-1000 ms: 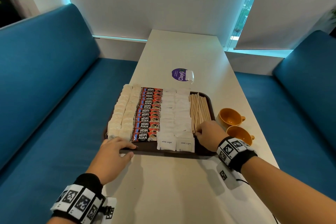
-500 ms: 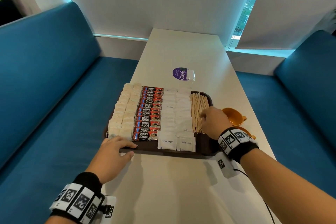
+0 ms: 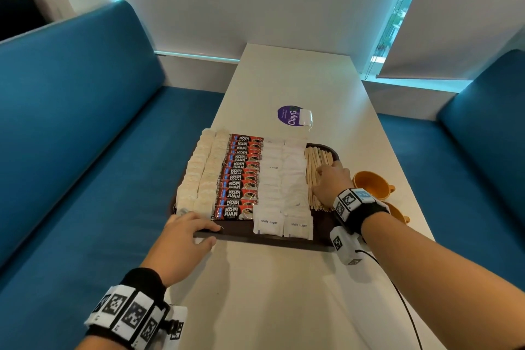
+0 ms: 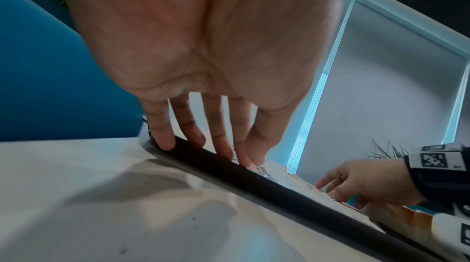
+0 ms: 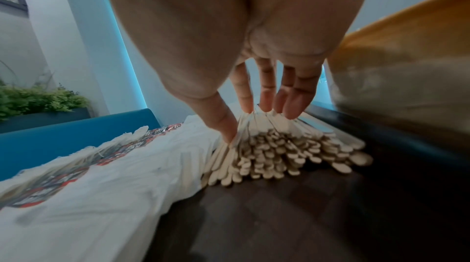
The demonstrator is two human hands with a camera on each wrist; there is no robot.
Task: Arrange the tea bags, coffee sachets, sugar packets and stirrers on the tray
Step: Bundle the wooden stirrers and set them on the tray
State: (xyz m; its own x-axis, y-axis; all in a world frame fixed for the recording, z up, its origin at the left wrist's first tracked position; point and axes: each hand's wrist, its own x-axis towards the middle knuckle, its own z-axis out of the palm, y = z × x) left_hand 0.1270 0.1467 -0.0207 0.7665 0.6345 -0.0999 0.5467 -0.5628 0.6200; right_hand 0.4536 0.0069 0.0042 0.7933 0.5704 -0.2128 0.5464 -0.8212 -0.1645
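the step in hand looks like the last one: squaring up the wooden stirrers [image 5: 277,141], which lie in a bundle at the right end of the dark tray [image 3: 235,233] on the counter [image 3: 284,293]. the right hand [image 3: 331,185] rests on them, its grip wide, straight fingers [image 5: 295,101] spread over the sticks. the left hand [image 3: 181,239] steadies the tray's near rim, fingers loosely laid on it. tea bags [image 3: 199,176], kopi juan sachets [image 3: 241,176] and white sugar packets [image 3: 284,193] already sit in rows. next, probably, a light sideways press to even the stick ends.
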